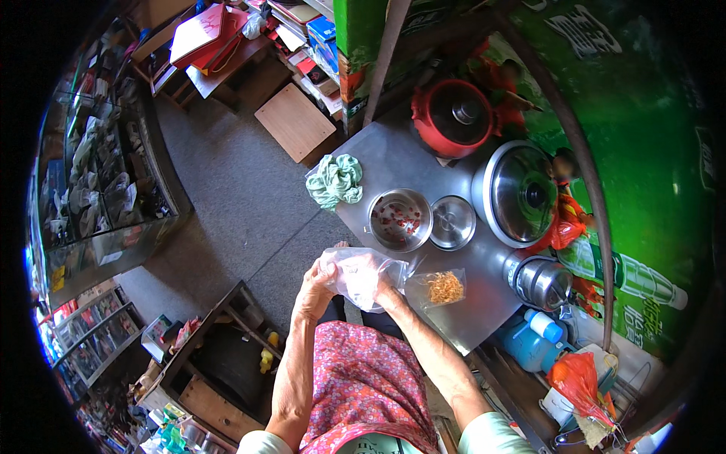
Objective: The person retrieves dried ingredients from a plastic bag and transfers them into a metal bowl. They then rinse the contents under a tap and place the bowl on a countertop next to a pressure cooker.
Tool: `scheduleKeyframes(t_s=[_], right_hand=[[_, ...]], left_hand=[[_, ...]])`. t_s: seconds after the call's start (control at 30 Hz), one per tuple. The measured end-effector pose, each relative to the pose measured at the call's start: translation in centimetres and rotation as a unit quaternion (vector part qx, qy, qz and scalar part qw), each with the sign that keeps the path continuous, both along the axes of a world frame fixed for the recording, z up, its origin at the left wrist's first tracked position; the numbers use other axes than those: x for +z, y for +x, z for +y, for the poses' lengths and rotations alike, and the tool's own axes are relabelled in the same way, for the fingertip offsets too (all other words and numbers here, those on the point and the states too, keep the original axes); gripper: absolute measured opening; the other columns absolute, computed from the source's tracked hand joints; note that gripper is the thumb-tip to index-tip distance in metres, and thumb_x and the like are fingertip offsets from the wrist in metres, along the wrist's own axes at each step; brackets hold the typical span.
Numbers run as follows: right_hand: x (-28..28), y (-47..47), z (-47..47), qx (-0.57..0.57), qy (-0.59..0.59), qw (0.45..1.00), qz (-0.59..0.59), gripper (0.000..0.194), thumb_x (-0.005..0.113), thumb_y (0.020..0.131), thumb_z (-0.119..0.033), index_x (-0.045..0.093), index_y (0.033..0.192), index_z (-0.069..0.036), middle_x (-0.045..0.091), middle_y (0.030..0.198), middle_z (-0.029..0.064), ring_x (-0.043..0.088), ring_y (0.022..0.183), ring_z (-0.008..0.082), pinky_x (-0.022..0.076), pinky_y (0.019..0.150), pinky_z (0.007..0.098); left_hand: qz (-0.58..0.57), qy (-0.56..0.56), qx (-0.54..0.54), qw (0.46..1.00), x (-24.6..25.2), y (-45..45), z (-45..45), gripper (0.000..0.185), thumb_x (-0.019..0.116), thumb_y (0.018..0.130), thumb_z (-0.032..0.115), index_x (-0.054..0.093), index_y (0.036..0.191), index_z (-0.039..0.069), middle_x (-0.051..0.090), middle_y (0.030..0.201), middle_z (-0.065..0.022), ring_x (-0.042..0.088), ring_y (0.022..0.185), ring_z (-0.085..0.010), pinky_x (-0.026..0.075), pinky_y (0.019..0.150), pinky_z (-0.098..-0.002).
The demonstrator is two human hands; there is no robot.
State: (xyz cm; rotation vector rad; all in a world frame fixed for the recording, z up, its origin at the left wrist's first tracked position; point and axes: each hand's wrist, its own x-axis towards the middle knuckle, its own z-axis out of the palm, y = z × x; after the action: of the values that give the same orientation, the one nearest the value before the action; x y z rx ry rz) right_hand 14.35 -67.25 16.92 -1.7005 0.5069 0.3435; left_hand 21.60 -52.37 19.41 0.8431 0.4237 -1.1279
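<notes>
My left hand (315,288) grips the edge of a clear plastic bag (353,284) in front of my apron. The fingers of my right hand (381,284) are inside the bag's mouth, seen blurred through the film; what they do there cannot be made out. Just right of the bag, a clear packet of orange-yellow dried strands (445,287) lies on the metal table (391,142). Beyond the bag stands a steel pot (400,220) with dark red pieces at its bottom. A round steel lid (452,222) lies beside this pot.
A crumpled green cloth (334,182) lies at the table's left corner. Farther back are a red lidded pot (458,118), a large steel pot with a glass lid (522,194) and a stacked steel container (543,282). A blue gas cylinder (522,343) stands beyond the right edge.
</notes>
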Motion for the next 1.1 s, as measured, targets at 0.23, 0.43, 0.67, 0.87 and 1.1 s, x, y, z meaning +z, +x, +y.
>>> scheduleKeyframes(t_s=[0.23, 0.43, 0.67, 0.87, 1.1], right_hand=[[4.1, 0.2, 0.5, -0.098, 0.034, 0.994, 0.023, 0.030, 0.054, 0.087, -0.011, 0.066, 0.114, -0.006, 0.068, 0.101, 0.0219, 0.067, 0.094, 0.0348, 0.0522, 0.079, 0.0431], [6.5, -0.1, -0.2, -0.069, -0.130, 0.987, -0.058, 0.031, 0.055, 0.086, -0.002, 0.067, 0.115, -0.004, 0.069, 0.088, 0.0173, 0.067, 0.072, 0.0205, 0.0514, 0.064, 0.0289], [8.9, -0.1, -0.7, -0.164, -0.002, 0.986, 0.039, 0.016, 0.055, 0.083, -0.004, 0.066, 0.094, -0.002, 0.068, 0.075, 0.0170, 0.069, 0.072, 0.0298, 0.0530, 0.066, 0.0399], [9.2, 0.2, -0.7, -0.126, -0.099, 0.985, 0.065, 0.012, 0.055, 0.082, -0.003, 0.064, 0.089, -0.002, 0.065, 0.070, 0.0147, 0.067, 0.065, 0.0245, 0.0518, 0.061, 0.0370], [8.1, -0.6, -0.1, -0.234, 0.119, 0.965, 0.007, 0.017, 0.056, 0.086, 0.005, 0.068, 0.097, 0.001, 0.068, 0.072, 0.0068, 0.066, 0.066, 0.0110, 0.0547, 0.057, 0.0291]], left_hand=[[0.095, -0.080, 0.107, 0.986, -2.7, -1.1, 0.4, 0.042, 0.069, 0.084, 0.009, 0.054, 0.123, 0.005, 0.063, 0.117, -0.0072, 0.061, 0.108, -0.0206, 0.048, 0.096, -0.0380], [0.151, -0.133, 0.168, 0.965, -4.8, -1.9, 0.6, 0.032, 0.069, 0.081, 0.006, 0.060, 0.111, 0.005, 0.067, 0.106, -0.0045, 0.063, 0.103, -0.0189, 0.048, 0.097, -0.0376], [0.159, -0.092, 0.169, 0.968, -5.2, -1.7, 0.5, 0.027, 0.070, 0.079, 0.002, 0.062, 0.104, 0.008, 0.068, 0.099, -0.0020, 0.064, 0.094, -0.0157, 0.050, 0.093, -0.0359], [0.162, -0.097, 0.187, 0.964, -5.9, -1.8, 1.0, 0.025, 0.069, 0.079, 0.000, 0.063, 0.102, 0.008, 0.068, 0.097, -0.0021, 0.065, 0.092, -0.0143, 0.052, 0.090, -0.0343], [0.146, -0.084, 0.167, 0.972, -4.9, -1.8, 1.1, 0.022, 0.066, 0.081, 0.001, 0.063, 0.102, 0.008, 0.068, 0.098, -0.0022, 0.065, 0.095, -0.0166, 0.051, 0.092, -0.0368]])
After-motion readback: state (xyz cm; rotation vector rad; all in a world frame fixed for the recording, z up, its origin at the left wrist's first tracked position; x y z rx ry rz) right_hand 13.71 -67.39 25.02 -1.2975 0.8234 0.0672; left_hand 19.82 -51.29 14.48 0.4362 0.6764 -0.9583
